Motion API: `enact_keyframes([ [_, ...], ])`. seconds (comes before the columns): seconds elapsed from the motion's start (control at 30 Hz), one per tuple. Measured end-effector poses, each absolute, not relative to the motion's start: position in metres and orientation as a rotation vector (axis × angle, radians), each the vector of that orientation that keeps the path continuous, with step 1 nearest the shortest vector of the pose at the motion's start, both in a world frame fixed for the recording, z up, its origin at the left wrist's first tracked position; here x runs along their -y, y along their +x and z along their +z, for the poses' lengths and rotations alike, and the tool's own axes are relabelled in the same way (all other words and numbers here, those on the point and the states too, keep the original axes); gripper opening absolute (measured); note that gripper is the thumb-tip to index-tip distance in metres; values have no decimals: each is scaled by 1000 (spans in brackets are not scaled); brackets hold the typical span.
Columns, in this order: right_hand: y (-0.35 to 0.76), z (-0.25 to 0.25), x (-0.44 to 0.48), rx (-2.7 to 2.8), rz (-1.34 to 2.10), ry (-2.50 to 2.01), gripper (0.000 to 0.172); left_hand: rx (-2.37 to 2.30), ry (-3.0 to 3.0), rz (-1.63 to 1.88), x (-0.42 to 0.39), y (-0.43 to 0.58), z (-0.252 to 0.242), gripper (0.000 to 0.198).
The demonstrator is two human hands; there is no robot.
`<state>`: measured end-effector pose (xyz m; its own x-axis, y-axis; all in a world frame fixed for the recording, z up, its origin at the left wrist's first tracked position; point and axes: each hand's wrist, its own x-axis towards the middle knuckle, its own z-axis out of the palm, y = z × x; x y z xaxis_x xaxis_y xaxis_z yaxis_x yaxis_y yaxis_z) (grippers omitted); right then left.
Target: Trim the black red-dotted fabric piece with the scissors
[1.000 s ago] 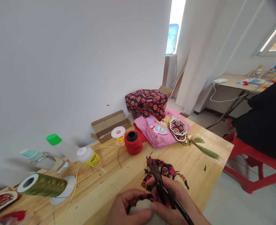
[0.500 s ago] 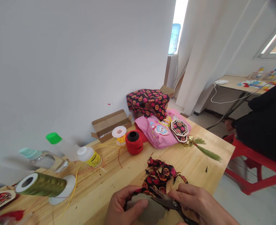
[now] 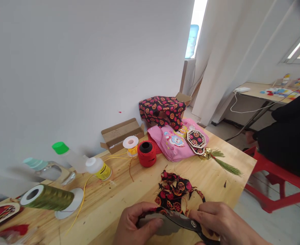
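Observation:
My left hand (image 3: 136, 223) pinches a flat grey piece (image 3: 169, 228) between thumb and fingers, with dark patterned fabric along its upper edge. My right hand (image 3: 221, 219) is wrapped around scissors (image 3: 184, 223) with dark handles, partly cut off by the bottom of the view. Their blades lie against the fabric at the piece's edge, close together. Just beyond both hands, a heap of patterned fabric scraps (image 3: 175, 194) rests on the wooden table (image 3: 109, 207).
Behind the scraps stand a red thread spool (image 3: 147, 158) and a yellow thread spool (image 3: 131, 146). A pink cloth bag (image 3: 172, 149) carries an octagonal ornament (image 3: 196, 139) with a green tassel. Bottles and a green thread cone (image 3: 51, 197) line the left. A person sits on a red stool (image 3: 282, 190).
The scissor blades have come together along the fabric edge, where they stood apart before. My right hand has shifted slightly right, and the whole view has moved a little.

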<state>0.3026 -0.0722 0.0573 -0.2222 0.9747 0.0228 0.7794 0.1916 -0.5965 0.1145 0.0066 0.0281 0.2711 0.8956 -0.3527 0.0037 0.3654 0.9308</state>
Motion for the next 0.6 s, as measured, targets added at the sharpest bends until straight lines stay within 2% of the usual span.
enact_keyframes([
  [0.13,305,57,68,2142,672,-1636,30,-1132,986,771,-7,114,28,23],
  [0.43,308,48,75,2120,651,-1595,53,-1098,987,770,-8,109,6,26],
  [0.6,306,47,70,2133,578,-1578,54,-1038,1031,696,-13,104,-3,26],
])
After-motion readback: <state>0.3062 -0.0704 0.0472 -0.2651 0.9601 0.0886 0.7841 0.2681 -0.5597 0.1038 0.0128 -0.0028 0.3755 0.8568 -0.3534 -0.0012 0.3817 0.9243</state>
